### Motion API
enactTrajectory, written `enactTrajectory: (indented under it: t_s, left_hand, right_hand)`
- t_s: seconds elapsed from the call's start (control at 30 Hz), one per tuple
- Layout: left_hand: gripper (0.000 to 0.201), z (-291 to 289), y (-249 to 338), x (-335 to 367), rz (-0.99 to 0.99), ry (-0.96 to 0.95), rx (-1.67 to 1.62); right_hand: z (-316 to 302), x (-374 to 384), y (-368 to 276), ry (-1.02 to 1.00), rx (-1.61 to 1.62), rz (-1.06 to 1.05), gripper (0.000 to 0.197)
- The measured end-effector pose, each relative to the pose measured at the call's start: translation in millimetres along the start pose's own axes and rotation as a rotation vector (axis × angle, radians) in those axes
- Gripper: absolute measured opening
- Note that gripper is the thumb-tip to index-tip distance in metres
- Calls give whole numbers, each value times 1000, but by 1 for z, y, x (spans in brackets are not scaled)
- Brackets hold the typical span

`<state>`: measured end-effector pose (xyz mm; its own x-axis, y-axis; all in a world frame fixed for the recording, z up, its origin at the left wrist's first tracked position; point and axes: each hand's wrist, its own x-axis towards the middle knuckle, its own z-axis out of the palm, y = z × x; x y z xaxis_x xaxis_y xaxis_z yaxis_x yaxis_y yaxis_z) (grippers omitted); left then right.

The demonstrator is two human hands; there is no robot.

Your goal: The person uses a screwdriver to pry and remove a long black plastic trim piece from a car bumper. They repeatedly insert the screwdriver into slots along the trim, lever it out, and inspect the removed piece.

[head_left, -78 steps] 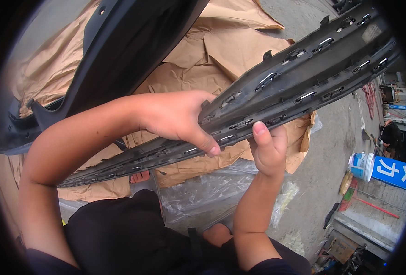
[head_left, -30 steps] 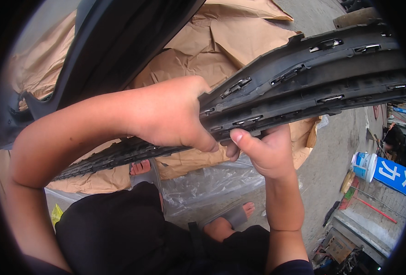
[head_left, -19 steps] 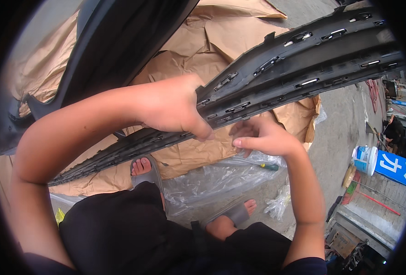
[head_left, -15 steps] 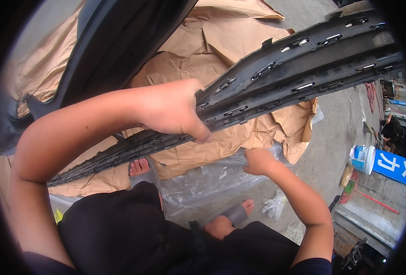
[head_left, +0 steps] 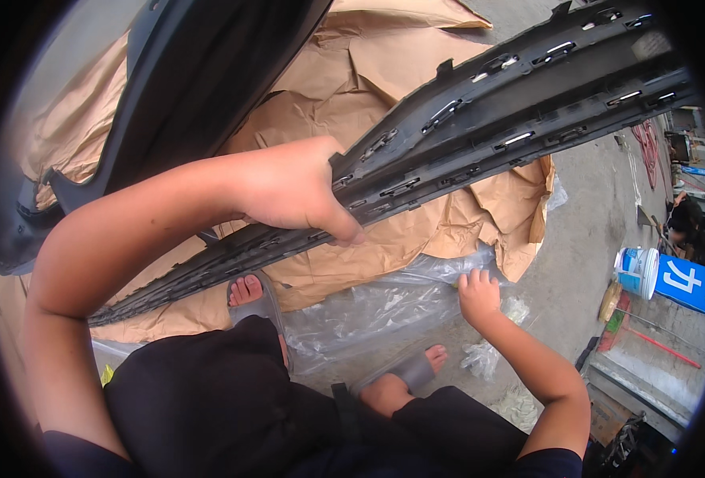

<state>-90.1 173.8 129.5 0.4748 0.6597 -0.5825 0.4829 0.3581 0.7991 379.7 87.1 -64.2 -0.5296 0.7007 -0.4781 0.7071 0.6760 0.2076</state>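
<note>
My left hand [head_left: 296, 187] is wrapped round a long black plastic trim piece [head_left: 480, 111] lined with slots and small metal clips. The trim slants from the lower left up to the far right, its far end running out toward the picture's rim. My left fingers lie behind it; the thumb shows on the near side. Apart from the trim, my right hand [head_left: 480, 296] hovers over the edge of a clear plastic sheet [head_left: 368, 307], fingers curled. A tiny yellow-green speck shows at its fingertips, too small to name.
Crumpled brown paper [head_left: 416, 72] covers the ground beneath the trim. A large dark curved panel [head_left: 209, 80] stands at the upper left. To the right are a white bucket [head_left: 637, 272], a blue sign [head_left: 691, 288] and a red rod [head_left: 663, 347]. A person [head_left: 684, 223] is at the far right.
My right hand has moved right and slightly down, its fingers turning up into view. The trim's far end has shifted slightly up and left, still in my left hand.
</note>
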Motion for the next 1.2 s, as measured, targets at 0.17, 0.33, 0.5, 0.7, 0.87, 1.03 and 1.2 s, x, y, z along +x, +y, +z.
enactTrajectory:
  t_s: [0.17, 0.33, 0.5, 0.7, 0.87, 1.03, 1.2]
  left_hand:
    - [40, 1, -2, 5, 10, -3, -8]
    - [38, 1, -9, 9, 15, 12, -25]
    - [38, 3, -20, 23, 4, 32, 14]
    - [35, 19, -31, 47, -22, 89, 100]
    - [32, 26, -39, 59, 1, 94, 112]
    - [29, 25, -47, 67, 5, 55, 43]
    - [29, 26, -46, 70, 9, 68, 45]
  right_hand:
    - [56, -3, 22, 9, 127, 64, 24]
    - [25, -11, 30, 23, 229, -88, 32]
    - [-145, -57, 40, -142, 600, -241, 53]
    - [-319, -69, 11, 61, 679, -69, 46]
    - [-352, -41, -1, 238, 569, -45, 37]
    - [-359, -22, -4, 254, 427, -79, 32]
    - [-369, -16, -5, 201, 364, -84, 37]
